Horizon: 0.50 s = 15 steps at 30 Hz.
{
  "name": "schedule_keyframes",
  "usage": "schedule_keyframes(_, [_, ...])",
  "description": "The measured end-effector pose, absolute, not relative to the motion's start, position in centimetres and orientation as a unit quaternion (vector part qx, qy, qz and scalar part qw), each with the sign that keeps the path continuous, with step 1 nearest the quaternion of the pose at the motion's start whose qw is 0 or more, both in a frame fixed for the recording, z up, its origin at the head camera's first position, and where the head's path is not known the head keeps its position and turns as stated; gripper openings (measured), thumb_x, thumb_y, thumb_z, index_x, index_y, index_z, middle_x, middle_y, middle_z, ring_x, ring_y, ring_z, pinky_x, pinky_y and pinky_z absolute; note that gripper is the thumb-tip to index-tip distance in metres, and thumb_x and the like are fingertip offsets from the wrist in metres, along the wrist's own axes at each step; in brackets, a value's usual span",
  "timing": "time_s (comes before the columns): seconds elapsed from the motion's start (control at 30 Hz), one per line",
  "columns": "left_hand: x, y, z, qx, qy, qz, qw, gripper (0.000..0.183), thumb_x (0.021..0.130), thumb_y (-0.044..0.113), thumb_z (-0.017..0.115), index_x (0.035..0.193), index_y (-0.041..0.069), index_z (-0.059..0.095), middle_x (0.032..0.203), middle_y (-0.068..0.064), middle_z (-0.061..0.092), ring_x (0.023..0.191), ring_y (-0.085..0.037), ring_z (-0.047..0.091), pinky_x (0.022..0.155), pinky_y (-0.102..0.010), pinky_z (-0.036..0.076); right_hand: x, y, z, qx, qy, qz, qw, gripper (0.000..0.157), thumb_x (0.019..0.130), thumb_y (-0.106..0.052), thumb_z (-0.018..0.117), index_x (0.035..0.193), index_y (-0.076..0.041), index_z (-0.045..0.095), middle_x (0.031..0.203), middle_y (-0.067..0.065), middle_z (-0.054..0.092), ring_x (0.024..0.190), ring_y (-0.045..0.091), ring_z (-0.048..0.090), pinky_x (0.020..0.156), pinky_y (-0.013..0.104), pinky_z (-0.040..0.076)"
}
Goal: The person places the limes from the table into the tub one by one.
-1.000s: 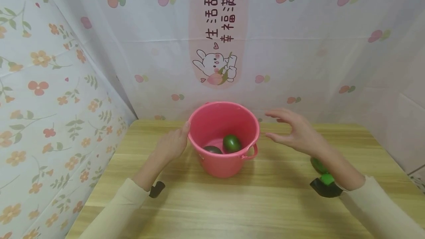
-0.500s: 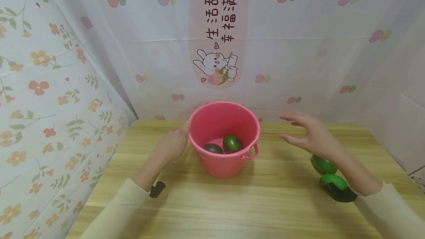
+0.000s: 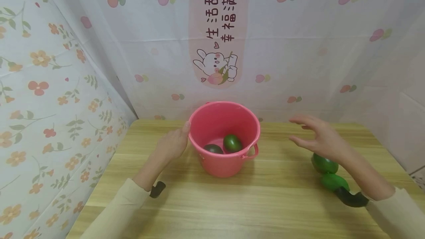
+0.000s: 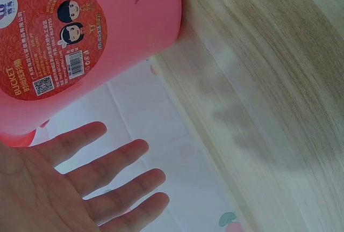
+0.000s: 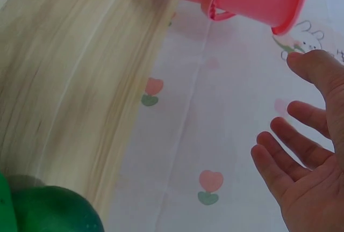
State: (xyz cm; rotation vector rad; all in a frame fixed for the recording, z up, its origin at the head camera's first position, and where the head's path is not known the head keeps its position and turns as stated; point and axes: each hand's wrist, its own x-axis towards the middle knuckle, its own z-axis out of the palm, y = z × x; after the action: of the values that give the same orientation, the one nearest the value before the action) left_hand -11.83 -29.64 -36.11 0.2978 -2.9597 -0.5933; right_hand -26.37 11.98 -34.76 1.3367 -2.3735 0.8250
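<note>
A pink bucket (image 3: 220, 167) stands upright at the middle of the table, with a glossy green fruit (image 3: 232, 143) and a darker, avocado-like one (image 3: 213, 149) at its bottom. My left hand (image 3: 172, 144) is at the bucket's left side, its thumb right at the rim; in the left wrist view its fingers (image 4: 115, 167) are straight and spread beside the labelled wall. To the right of the bucket my right hand (image 3: 322, 135) hovers with nothing in it, thumb and fingers apart. Below it lie a dark green fruit (image 3: 324, 164) and a brighter green one (image 3: 334, 182), partly behind the forearm.
A wood-grain table (image 3: 212, 209) carries everything. Behind it hangs a white printed curtain (image 3: 159, 54), close to the bucket's back, and a floral cloth (image 3: 53, 121) borders the left. The bucket's pink handle (image 3: 251, 153) hangs toward the right. Black pieces sit at both wrists.
My right hand has moved right and slightly down, away from the bucket, staying spread. More of the two green fruits on the right now shows. The left hand and bucket have stayed put.
</note>
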Motion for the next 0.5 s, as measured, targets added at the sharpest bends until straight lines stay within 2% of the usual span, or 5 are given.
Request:
schedule_keyframes(0.13, [-11.9, -29.6, -36.2, 0.097, -0.975, -0.194, 0.052, 0.095, 0.089, 0.063, -0.010, 0.105, 0.009, 0.065, 0.108, -0.013, 0.062, 0.102, -0.034, 0.057, 0.081, -0.053, 0.043, -26.4, 12.5, -35.1, 0.466, -0.823, 0.291, 0.143, 0.053, 0.074, -0.011, 0.080, 0.122, -0.010, 0.058, 0.123, 0.004, 0.056, 0.112, 0.019, 0.050, 0.085, 0.018, 0.042])
schedule_keyframes(0.5, [-11.8, -29.6, -36.1, 0.096, -0.975, -0.196, 0.052, 0.094, 0.089, 0.063, -0.011, 0.110, 0.011, 0.065, 0.109, -0.011, 0.062, 0.101, -0.032, 0.058, 0.080, -0.052, 0.043, -26.6, 13.5, -35.6, 0.458, -0.827, 0.291, 0.146, 0.052, 0.075, -0.012, 0.079, 0.123, -0.012, 0.058, 0.123, 0.003, 0.056, 0.108, 0.018, 0.052, 0.083, 0.016, 0.041])
